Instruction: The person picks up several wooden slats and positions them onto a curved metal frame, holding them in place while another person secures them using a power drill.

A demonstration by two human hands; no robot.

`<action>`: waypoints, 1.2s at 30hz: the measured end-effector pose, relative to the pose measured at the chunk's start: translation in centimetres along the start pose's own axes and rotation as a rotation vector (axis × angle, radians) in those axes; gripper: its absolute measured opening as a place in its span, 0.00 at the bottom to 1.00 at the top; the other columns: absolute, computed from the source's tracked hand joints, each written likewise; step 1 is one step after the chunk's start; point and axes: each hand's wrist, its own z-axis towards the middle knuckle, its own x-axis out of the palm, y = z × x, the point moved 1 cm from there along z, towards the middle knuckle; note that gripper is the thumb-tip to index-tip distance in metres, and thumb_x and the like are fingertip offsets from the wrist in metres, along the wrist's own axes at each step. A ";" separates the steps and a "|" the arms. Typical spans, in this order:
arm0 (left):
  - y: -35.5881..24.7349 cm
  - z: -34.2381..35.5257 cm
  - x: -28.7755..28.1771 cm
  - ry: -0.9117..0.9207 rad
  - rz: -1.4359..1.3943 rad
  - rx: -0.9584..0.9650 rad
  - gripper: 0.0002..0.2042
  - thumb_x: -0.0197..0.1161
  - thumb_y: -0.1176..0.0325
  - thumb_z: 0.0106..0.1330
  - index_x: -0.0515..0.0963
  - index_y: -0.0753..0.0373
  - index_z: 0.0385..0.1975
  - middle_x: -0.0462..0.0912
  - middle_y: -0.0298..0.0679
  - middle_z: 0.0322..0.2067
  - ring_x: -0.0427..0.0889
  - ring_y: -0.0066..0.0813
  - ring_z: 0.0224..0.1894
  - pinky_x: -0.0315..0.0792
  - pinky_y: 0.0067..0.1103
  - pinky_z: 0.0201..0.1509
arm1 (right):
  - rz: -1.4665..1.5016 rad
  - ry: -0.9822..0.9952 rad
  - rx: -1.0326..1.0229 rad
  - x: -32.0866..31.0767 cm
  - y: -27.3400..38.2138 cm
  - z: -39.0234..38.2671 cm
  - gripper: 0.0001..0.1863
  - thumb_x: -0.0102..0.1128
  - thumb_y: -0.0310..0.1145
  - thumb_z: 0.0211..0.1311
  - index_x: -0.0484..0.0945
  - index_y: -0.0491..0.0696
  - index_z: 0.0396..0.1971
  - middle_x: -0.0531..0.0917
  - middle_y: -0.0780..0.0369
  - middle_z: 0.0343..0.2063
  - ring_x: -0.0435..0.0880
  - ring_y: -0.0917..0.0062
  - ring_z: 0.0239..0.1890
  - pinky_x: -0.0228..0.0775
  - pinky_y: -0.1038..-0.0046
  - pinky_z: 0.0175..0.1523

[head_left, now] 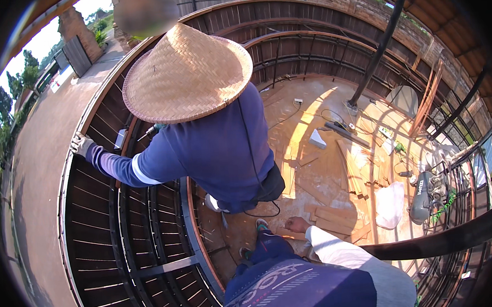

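Wooden frame [150,236]: dark curved slats and ribs, sweeping from the lower left round the top of the view; largest item here.
Plywood floor [313,166]: pale boards well below the frame, sunlit in a curved band, strewn with offcuts.
Co-worker [212,149]: a second person in a blue long-sleeved top, standing against the frame just ahead of the wearer.
Straw hat [186,73]: woven cone, worn by the co-worker, hiding the head.
Wearer's legs [274,269]: blue trousers with pale lettering, feet in sandals near the inner rim of the frame.
Black pole [379,46]: slanted, standing on the floor to the right.
White sack [390,204]: slumped on the floor, just beside a grey machine (its kind not clear).
Planks [350,173]: loose lengths lying between the sack and the pole foot.
Co-worker's gloved hand [81,144]: fingers curled over the outer top edge of the frame, gripping it.
Right hand [297,224]: wearer's own, pale sleeve, lowered beside the right knee; fingers loosely curled, nothing seen in them (the palm side is turned away).
Left hand: not visible anywhere in the view.
Cable [265,211]: thin black loop hanging below the co-worker's waist.
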 end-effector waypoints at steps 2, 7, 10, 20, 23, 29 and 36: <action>0.2 -0.2 0.1 -0.008 -0.005 0.003 0.23 0.51 0.48 0.78 0.81 0.57 0.59 0.88 0.45 0.46 0.86 0.38 0.46 0.80 0.31 0.47 | 0.017 0.017 0.037 -0.1 0.2 -0.5 0.21 0.62 0.51 0.62 0.87 0.49 0.40 0.89 0.57 0.38 0.90 0.67 0.35 0.79 0.66 0.47; 0.5 -0.1 0.3 -0.044 -0.019 0.024 0.24 0.52 0.47 0.78 0.81 0.58 0.58 0.88 0.45 0.45 0.86 0.38 0.46 0.79 0.31 0.47 | -0.126 0.020 -0.051 0.9 -0.7 -0.7 0.23 0.61 0.54 0.63 0.88 0.49 0.42 0.89 0.57 0.41 0.88 0.63 0.44 0.78 0.65 0.51; 1.2 -0.2 0.5 -0.069 -0.023 0.045 0.24 0.52 0.46 0.77 0.82 0.59 0.57 0.88 0.45 0.45 0.86 0.39 0.46 0.79 0.31 0.47 | -0.098 0.032 -0.027 1.0 -0.6 -0.9 0.24 0.60 0.56 0.63 0.88 0.50 0.42 0.88 0.56 0.44 0.85 0.59 0.49 0.76 0.62 0.56; 1.2 -0.3 -0.4 -0.008 -0.109 -0.149 0.37 0.42 0.34 0.75 0.79 0.66 0.58 0.85 0.60 0.44 0.82 0.60 0.48 0.72 0.45 0.56 | 0.010 0.080 -0.056 1.1 0.0 0.1 0.21 0.63 0.50 0.64 0.87 0.47 0.42 0.88 0.58 0.39 0.90 0.70 0.35 0.83 0.69 0.42; -5.3 -1.2 -0.9 0.128 -0.062 -0.176 0.45 0.42 0.27 0.70 0.81 0.75 0.44 0.82 0.67 0.43 0.79 0.68 0.49 0.70 0.48 0.55 | 0.103 0.098 0.066 0.2 0.2 -1.3 0.21 0.63 0.49 0.65 0.87 0.44 0.41 0.89 0.58 0.36 0.91 0.73 0.32 0.83 0.70 0.39; -5.6 -3.7 -4.3 0.025 -0.003 -0.271 0.45 0.41 0.26 0.70 0.82 0.73 0.43 0.83 0.65 0.40 0.81 0.66 0.47 0.70 0.48 0.52 | 0.141 0.119 0.046 0.0 2.4 -0.5 0.21 0.63 0.48 0.66 0.87 0.44 0.40 0.90 0.58 0.33 0.91 0.74 0.32 0.82 0.70 0.41; -5.4 -3.6 -3.5 0.065 0.008 -0.307 0.45 0.41 0.25 0.69 0.83 0.70 0.45 0.84 0.63 0.43 0.81 0.65 0.49 0.71 0.48 0.54 | 0.024 0.067 -0.033 -0.5 0.4 1.3 0.22 0.63 0.52 0.64 0.88 0.45 0.37 0.90 0.58 0.33 0.91 0.72 0.33 0.82 0.68 0.44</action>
